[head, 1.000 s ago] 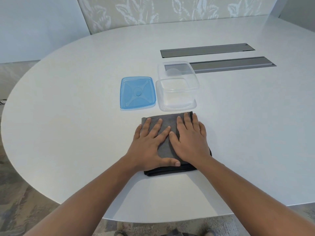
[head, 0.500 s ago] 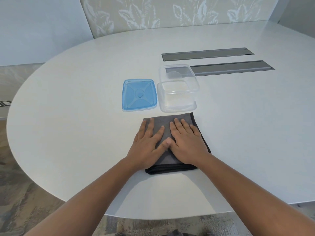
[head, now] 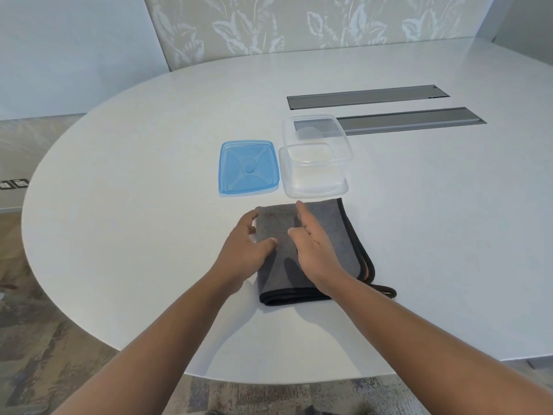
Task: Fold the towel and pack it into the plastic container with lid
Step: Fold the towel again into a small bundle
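Observation:
A folded grey towel [head: 341, 235] with black edging lies on the white table [head: 143, 211], just in front of the container. My left hand [head: 244, 248] is at the towel's left edge, thumb on top and fingers curled around the edge. My right hand [head: 314, 247] stands on its side over the middle of the towel, fingers straight and holding nothing. The clear plastic container [head: 314, 181] stands open and empty right behind the towel. Its blue lid [head: 248, 167] lies flat to the container's left.
Two long grey cable hatches [head: 368, 97] [head: 410, 119] are set into the table behind the container. The table's rounded edge runs close in front of the towel and on the left. Patterned floor [head: 45, 339] shows below.
Both hands lay flat, pressing on the towel. Now the left hand has slid to the left edge and curled onto it, and the right hand has lifted and turned onto its side.

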{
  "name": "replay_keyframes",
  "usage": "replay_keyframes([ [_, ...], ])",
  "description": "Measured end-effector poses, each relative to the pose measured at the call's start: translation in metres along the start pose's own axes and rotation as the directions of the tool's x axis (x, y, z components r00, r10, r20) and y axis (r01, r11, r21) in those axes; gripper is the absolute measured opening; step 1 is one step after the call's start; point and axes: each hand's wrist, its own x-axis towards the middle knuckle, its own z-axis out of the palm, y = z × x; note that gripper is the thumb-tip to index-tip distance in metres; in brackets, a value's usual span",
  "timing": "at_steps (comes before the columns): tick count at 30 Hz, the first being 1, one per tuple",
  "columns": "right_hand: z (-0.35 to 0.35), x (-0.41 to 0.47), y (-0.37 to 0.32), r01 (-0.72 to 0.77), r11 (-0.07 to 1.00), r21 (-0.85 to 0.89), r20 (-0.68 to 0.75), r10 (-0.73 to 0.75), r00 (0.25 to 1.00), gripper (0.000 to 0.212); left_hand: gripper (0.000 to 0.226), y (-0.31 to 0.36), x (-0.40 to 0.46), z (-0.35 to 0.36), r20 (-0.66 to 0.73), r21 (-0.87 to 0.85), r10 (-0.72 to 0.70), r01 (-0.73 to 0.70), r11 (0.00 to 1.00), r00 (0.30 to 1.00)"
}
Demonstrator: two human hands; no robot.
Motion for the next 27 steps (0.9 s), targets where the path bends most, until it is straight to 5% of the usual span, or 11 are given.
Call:
replay_keyframes([
  [4, 0.000, -0.001, 0.003, 0.000, 0.998, 0.063, -0.006, 0.001, 1.000, 0.072, 0.085, 0.005, 0.005, 0.004, -0.021, -0.062, -0.075, 0.074, 0.995, 0.997],
  [7, -0.010, 0.001, -0.003, 0.040, 0.996, 0.075, -0.143, -0.029, 0.989, 0.066, 0.091, 0.011, 0.014, 0.005, -0.021, -0.102, -0.114, 0.111, 0.989, 0.993],
  [10, -0.049, 0.015, -0.014, 0.029, 0.964, -0.264, -0.323, -0.117, 0.939, 0.069, 0.091, 0.018, 0.025, 0.002, -0.006, -0.096, -0.135, 0.134, 0.986, 0.991],
  [13, -0.092, 0.029, -0.019, -0.205, 0.834, -0.512, -0.280, 0.064, 0.958, 0.065, 0.072, 0.023, 0.034, -0.004, 0.050, -0.076, -0.159, 0.163, 0.984, 0.986],
  [16, -0.112, 0.037, -0.008, -0.301, 0.868, -0.394, -0.141, 0.266, 0.954, 0.090, 0.042, 0.024, 0.037, -0.011, 0.165, -0.086, -0.095, 0.110, 0.990, 0.982],
  [20, -0.121, 0.041, -0.001, -0.277, 0.925, -0.259, -0.040, 0.276, 0.960, 0.117, 0.049, 0.015, 0.037, -0.016, 0.297, -0.237, 0.059, 0.014, 0.972, 0.953],
  [27, -0.125, 0.033, 0.006, -0.119, 0.986, -0.116, 0.109, 0.132, 0.985, 0.065, 0.034, -0.003, 0.037, -0.021, 0.306, -0.342, 0.226, -0.114, 0.933, 0.925],
])
